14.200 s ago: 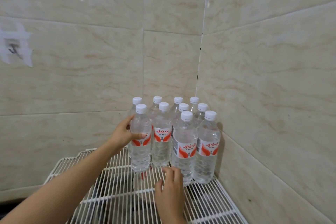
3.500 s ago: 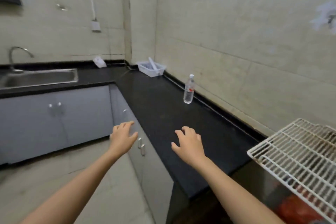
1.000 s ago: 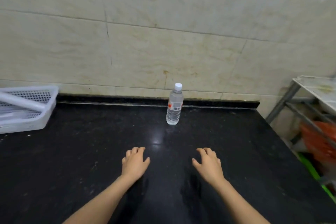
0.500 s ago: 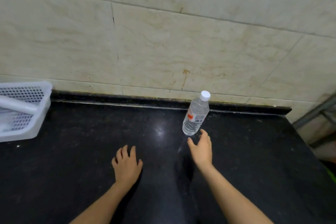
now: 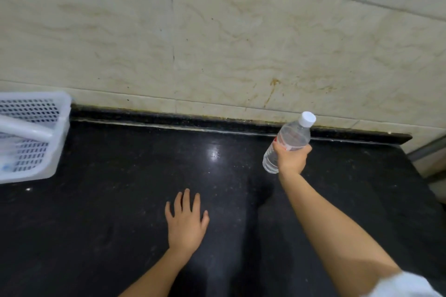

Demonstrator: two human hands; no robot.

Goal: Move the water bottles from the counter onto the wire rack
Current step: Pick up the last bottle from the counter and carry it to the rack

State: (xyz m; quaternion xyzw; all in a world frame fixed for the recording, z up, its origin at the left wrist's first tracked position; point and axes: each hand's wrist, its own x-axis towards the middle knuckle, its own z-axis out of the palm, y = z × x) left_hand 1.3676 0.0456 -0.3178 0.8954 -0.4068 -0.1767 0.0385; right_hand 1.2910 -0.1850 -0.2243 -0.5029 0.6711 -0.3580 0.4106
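Clear water bottle (image 5: pixel 293 136), white cap, tilted, in right hand (image 5: pixel 290 160) grip

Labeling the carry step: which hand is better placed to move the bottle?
Right. The right hand grips the tilted water bottle; the left hand is spread, empty, over the counter, farther from it.

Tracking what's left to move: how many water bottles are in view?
1. The bottle is tilted in the right hand, over the counter near the wall. No other shows.
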